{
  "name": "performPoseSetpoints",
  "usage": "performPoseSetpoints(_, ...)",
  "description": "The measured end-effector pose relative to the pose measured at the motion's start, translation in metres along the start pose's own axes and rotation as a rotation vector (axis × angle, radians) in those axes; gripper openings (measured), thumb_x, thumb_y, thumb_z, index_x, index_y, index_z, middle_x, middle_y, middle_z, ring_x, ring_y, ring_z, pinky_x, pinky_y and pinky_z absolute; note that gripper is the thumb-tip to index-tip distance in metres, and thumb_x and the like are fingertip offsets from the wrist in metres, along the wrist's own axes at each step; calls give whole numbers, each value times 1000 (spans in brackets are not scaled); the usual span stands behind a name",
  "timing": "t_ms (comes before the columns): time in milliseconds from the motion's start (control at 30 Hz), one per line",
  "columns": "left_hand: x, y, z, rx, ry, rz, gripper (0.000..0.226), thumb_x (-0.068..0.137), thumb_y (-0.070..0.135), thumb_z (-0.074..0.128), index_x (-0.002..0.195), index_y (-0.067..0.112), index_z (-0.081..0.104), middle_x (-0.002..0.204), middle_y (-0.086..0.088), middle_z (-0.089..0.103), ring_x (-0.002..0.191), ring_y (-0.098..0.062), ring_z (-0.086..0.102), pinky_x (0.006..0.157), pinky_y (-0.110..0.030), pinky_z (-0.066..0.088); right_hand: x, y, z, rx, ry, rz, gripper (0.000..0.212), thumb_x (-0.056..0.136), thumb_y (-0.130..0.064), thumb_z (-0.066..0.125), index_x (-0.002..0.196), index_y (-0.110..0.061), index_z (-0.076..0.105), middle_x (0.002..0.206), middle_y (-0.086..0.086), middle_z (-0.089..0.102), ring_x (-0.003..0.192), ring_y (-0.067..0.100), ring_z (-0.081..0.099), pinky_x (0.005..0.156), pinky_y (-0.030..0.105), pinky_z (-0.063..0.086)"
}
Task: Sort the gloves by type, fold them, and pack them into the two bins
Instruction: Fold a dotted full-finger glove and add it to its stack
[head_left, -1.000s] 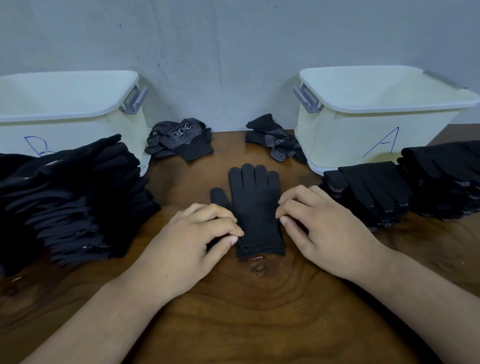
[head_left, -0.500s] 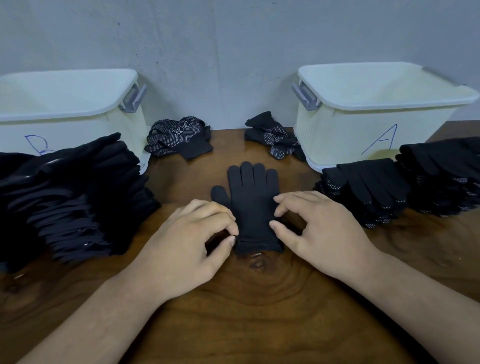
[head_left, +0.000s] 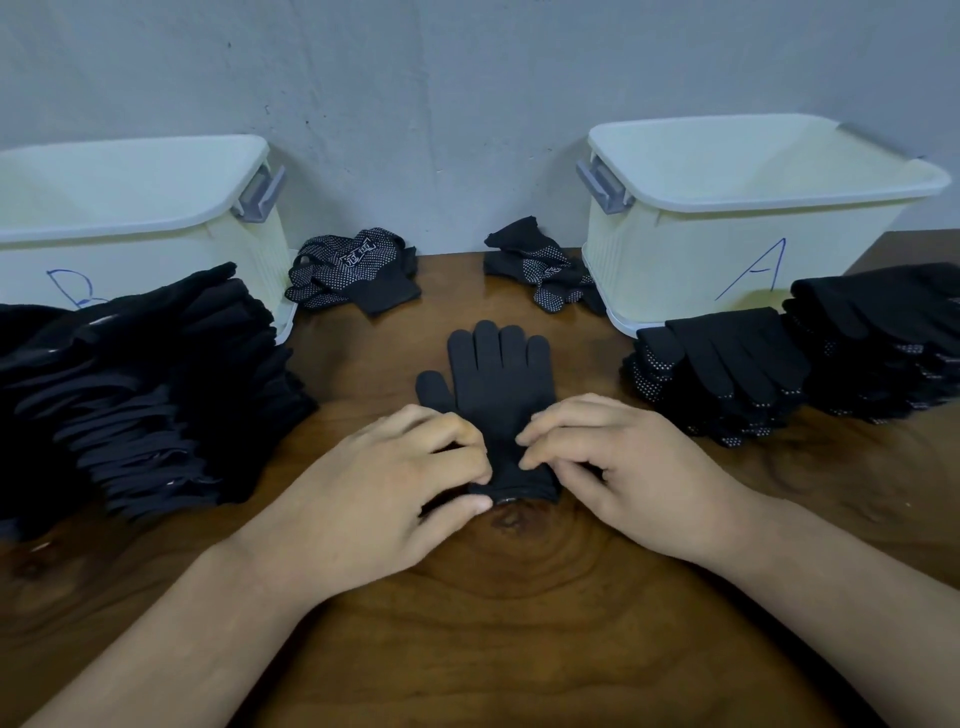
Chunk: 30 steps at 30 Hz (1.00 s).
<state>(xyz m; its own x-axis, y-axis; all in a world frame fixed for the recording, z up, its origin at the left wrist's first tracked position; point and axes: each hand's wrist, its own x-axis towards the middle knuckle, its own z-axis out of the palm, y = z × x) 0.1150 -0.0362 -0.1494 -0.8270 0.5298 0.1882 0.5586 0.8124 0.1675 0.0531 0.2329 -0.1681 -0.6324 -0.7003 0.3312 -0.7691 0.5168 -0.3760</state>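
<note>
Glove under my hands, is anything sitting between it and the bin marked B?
Yes. A tall stack of plain gloves lies in front of bin B, hiding part of its front wall, so it sits between the glove and the bin. Some dotted gloves also lie beside the bin, by the wall.

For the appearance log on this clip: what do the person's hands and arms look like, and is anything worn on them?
Both are bare. The left hand and right hand wear no gloves, and no rings show. Neither wrist carries a watch or band. The left forearm and right forearm are uncovered down to the frame's edge, so no sleeve is in view.
</note>
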Motion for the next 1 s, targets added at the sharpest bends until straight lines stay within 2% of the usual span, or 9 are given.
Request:
performPoseSetpoints(133,1,0,1,-12,14,5,28,108,54,44,117,38,65,129,25,58,128,-1,51,100,-28,50,-2,-7,-7,-29,-76,-5,26,96,-22,60,116,-31,74,130,-20,64,126,3,57,105,37,51)
performPoseSetpoints(300,0,3,-1,-82,38,-27,21,111,49,44,116,34,59,131,24,57,133,0,47,108,-33,47,-4,-17,-15,-76,-146,-3,49,86,-40,65,134,-33,58,145,-20,48,138,2,43,113,31,40)
performPoseSetpoints(433,-2,7,-2,-231,29,-41,19,112,50,41,114,36,53,138,26,56,137,4,47,111,-32,46,2,-20,-7,-117,-115,49,65,94,-53,62,155,-36,46,161,-22,38,150,1,33,123,27,28)
performPoseSetpoints(533,-5,11,-4,-420,24,-124,20,112,55,35,109,41,49,141,27,57,135,5,51,107,-34,49,5,-13,-2,-91,-66,59,43,103,-47,51,143,-37,61,147,-21,58,141,0,48,123,35,34)
performPoseSetpoints(633,-8,14,-7,-628,83,-190,26,108,59,42,115,35,50,139,23,63,127,-5,62,99,-43,55,3,-11,-2,14,16,89,31,106,-45,51,130,-36,69,125,-20,71,122,0,62,116,29,40)
performPoseSetpoints(700,-8,14,-7,-651,102,-234,39,100,64,55,125,35,49,134,19,65,115,-14,69,87,-50,60,1,-13,-2,65,45,119,29,107,-47,52,121,-32,72,110,-20,72,108,2,65,104,26,46)
performPoseSetpoints(833,-5,17,-5,-535,133,-296,41,96,59,67,130,46,48,123,24,67,114,-5,66,76,-36,60,1,-22,-3,131,105,211,26,104,-56,51,85,-41,60,79,-19,60,84,5,60,79,20,42)
performPoseSetpoints(900,-4,17,-3,-562,139,-313,33,98,54,67,126,42,54,118,22,70,112,-6,68,83,-36,60,1,-26,-2,174,80,209,22,104,-55,52,87,-43,59,82,-18,62,86,7,63,83,25,47)
performPoseSetpoints(1000,-2,18,-1,-620,155,-370,31,99,53,65,120,30,60,109,17,74,107,-6,70,86,-39,60,0,-25,0,314,36,247,34,106,-55,53,104,-26,72,92,-10,73,91,11,71,81,40,57)
